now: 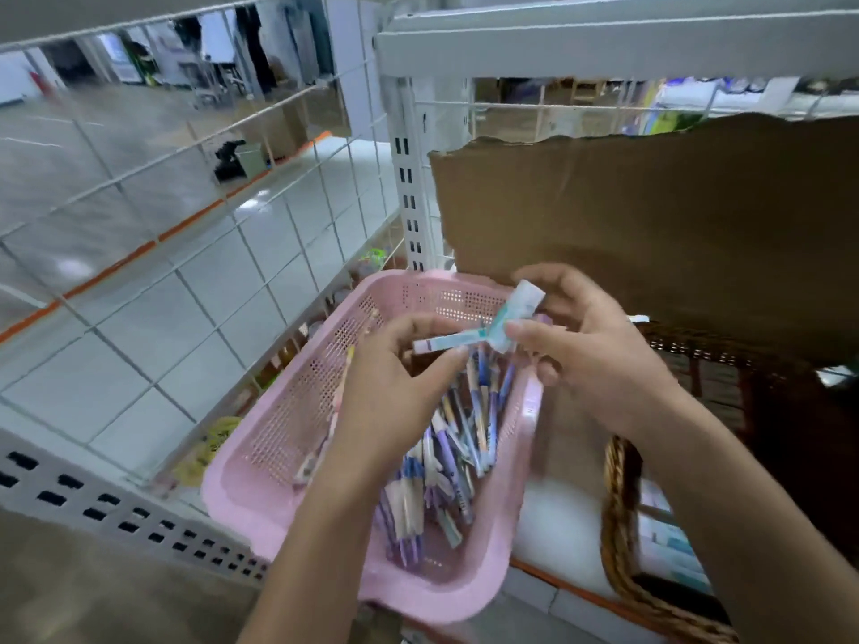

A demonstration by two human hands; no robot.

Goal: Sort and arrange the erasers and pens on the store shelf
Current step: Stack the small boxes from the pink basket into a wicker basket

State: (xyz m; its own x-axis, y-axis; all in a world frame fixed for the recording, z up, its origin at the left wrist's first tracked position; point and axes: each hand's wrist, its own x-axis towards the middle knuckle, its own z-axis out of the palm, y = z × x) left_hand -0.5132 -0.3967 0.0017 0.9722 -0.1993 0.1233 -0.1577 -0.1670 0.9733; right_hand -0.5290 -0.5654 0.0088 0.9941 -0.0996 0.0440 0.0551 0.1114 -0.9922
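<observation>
Wire grid (pixel 186 234): white, far left. The store floor shows through it, blurred.

Pink basket (pixel 288 411): perforated plastic, standing at the left end of the white shelf board (pixel 553 522). One pale pen (pixel 335 406) lies along its left wall.

Pens (pixel 458 457): a loose heap of blue, violet and white barrels in the basket's right half, below both my hands. My left forearm cuts off part of the heap, and the print on the barrels is unreadable.

My left hand (pixel 395 378): it reaches up from the lower edge with its back toward me and hangs over the basket. Thumb and curled fingers pinch a white-and-teal stick (pixel 439 345) by its left end.

My right hand (pixel 590 355): it comes in from the lower right, raised a little higher than the left. Thumb and forefinger pinch a teal-and-white tube (pixel 523 305), which slants up to the right. The other fingers are folded behind it.

Stick and tube meet between my hands, above the pens. Motion blur hides whether they are joined or only touching, and whether each is a pen or an eraser.

Cardboard sheet (pixel 650 216): brown with a torn top edge, upright behind my right hand.

Wicker basket (pixel 620 527): dark weave, on the right, cut off by my right forearm. Its contents are pale and indistinct.
</observation>
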